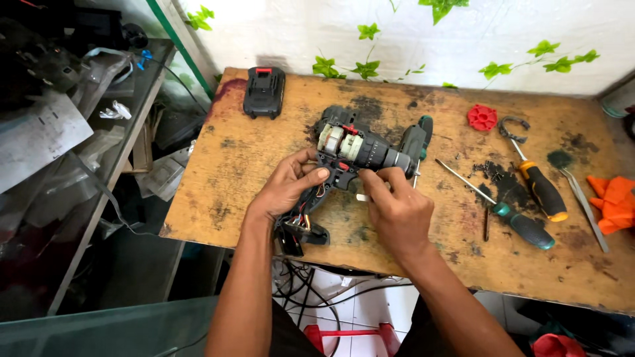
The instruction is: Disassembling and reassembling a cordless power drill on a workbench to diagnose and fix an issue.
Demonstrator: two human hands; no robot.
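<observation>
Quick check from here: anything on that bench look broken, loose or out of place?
The cordless drill under both hands lies opened, one shell half off, motor and wires bared. Its battery pack sits apart at the bench's far left corner. A dark grimy patch with small bits lies near the two screwdrivers. Nothing looks spilled.

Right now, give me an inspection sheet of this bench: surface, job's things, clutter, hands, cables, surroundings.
Surface: worn wooden table, stained with dark patches.
Job's things: opened cordless drill, housing half off, motor and gearbox exposed, lying on its side.
Clutter: black battery pack at the far left corner; green-handled screwdriver; orange-and-black screwdriver; red plastic part; orange cloth at the right edge; tweezers.
Hands: left hand grips the drill's handle section; right hand has fingers at the drill body.
Cables: thin coloured wires in the open handle; dark cables under the table.
Surroundings: white wall with leaf pattern; cluttered shelf at left.
</observation>
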